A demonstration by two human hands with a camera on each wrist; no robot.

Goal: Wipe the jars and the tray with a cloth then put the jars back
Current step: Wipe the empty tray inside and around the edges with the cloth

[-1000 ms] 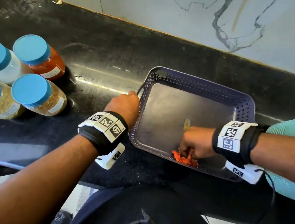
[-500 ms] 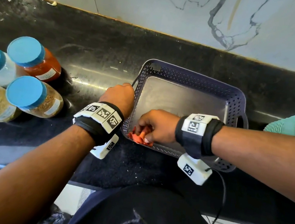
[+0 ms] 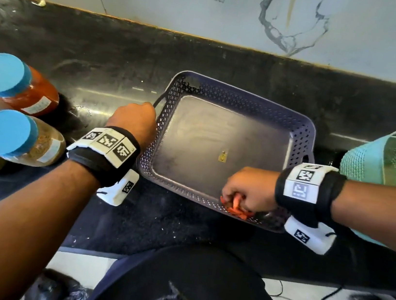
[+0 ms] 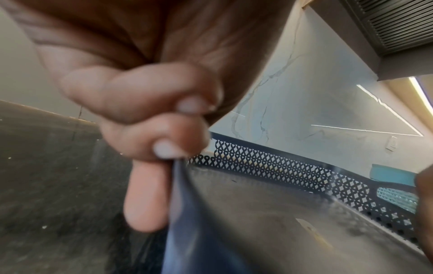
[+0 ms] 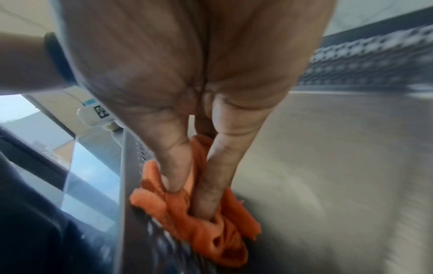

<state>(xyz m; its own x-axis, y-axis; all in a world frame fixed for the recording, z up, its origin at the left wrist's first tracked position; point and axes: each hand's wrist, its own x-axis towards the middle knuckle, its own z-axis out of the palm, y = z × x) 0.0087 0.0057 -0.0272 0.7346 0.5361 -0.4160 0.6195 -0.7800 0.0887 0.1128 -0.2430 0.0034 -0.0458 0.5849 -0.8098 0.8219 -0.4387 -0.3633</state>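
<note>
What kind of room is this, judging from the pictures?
Most likely a home kitchen: a dark stone countertop against a marble-look wall, and blue-lidded jars that seem to hold spices or grains standing beside a perforated tray.

tray [image 3: 237,97]: dark purple plastic, perforated lattice walls, smooth floor, empty of jars; sat on the black counter near the wall.
cloth [image 3: 236,207]: small, orange, crumpled; lay on the tray floor against the near wall, towards its right corner.
jars [image 3: 22,136]: clear with blue lids, upright, clustered on the counter well left of the tray; red, pale and grainy tan contents.
</note>
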